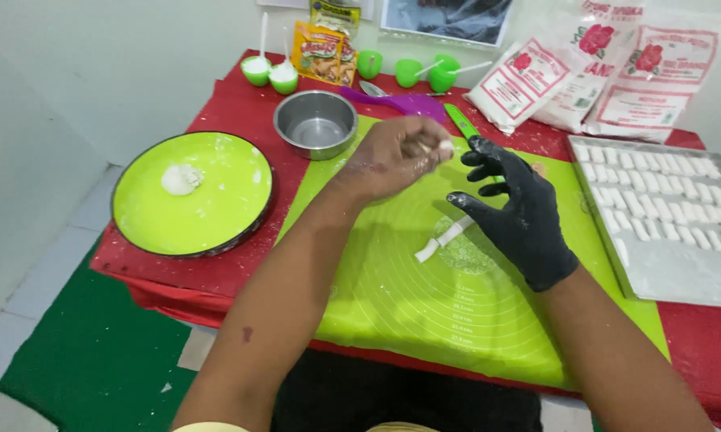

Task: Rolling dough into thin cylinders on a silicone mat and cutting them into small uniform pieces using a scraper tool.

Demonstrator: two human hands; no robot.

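A red table (216, 120) is seen against a white wall; a green mat (408, 296) is spread on it; a tray (664, 272) of dough pieces is kept at the right; a dough roll (448, 234) is laid on the mat under the gloved right hand (520, 216), fingers spread; a small dough bit (444, 147) is pinched by the left hand (396, 156); it could be dropped if squeezed loosely.

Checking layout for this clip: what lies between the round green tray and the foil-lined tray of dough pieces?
In the head view, the green silicone mat lies between them, with a cut white dough rope on it and both hands above.
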